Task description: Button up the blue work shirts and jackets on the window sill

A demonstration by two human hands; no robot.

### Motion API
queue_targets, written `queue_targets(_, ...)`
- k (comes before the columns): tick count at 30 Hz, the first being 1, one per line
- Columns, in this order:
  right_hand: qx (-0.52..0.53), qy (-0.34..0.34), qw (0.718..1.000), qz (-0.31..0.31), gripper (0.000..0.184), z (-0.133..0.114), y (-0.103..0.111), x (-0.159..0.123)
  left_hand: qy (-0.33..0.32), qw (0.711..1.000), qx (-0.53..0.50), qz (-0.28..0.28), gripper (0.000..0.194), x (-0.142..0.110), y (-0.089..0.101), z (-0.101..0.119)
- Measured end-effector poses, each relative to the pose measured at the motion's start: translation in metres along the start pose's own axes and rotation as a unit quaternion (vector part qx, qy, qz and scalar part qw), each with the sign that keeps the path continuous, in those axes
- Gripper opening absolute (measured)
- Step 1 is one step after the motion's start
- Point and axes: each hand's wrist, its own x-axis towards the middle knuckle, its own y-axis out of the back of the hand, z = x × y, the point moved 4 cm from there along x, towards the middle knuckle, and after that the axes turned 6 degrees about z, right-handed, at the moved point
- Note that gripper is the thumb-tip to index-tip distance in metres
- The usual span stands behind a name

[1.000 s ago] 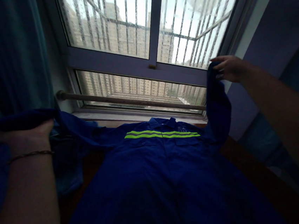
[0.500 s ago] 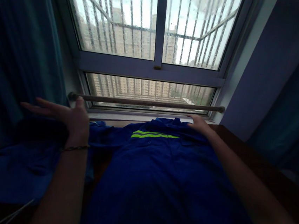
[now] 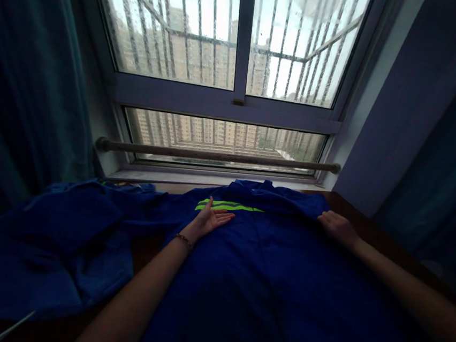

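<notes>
A blue work jacket [image 3: 266,271] with a yellow-green reflective stripe [image 3: 228,206] lies spread flat on a dark wooden surface below a window. My left hand [image 3: 209,220] rests flat on the chest of the jacket just under the stripe, fingers stretched out; a thin bracelet circles its wrist. My right hand [image 3: 337,227] lies flat on the jacket's right shoulder, over a sleeve folded inward. Neither hand holds anything.
More blue cloth [image 3: 55,246] lies bunched at the left. A metal rail [image 3: 217,156] runs across in front of the barred window [image 3: 241,38]. Dark curtains [image 3: 27,82] hang at both sides. The wooden surface's edge [image 3: 398,246] shows at the right.
My left hand moved right from the left-side cloth onto the jacket's chest. My right hand, after laying the sleeve down, slid from the collar to the right shoulder.
</notes>
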Motion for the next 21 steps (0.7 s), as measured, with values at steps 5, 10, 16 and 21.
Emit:
queue_targets(5, 0.007, 0.162, 0.979, -0.123, 0.019, -0.004, -0.003, -0.036, -0.029, 0.999, -0.016, 0.013, 0.077, 0.001, 0.004, 0.006)
queue_targets(10, 0.079, 0.025, 0.995, -0.054, 0.031, -0.025, 0.011, 0.016, -0.077, 0.996, 0.000, 0.035, 0.058, 0.003, -0.003, 0.002)
queue_targets(16, 0.086, 0.049, 0.991, -0.085, 0.059, -0.117, -0.029, 0.073, -0.126, 0.989, 0.050, 0.054, 0.019, 0.005, -0.002, -0.002)
queue_targets(21, 0.043, 0.008, 0.997, -0.056, 0.045, -0.153, -0.042, 0.101, -0.133, 0.987, 0.052, 0.068, 0.024, 0.005, -0.004, -0.002)
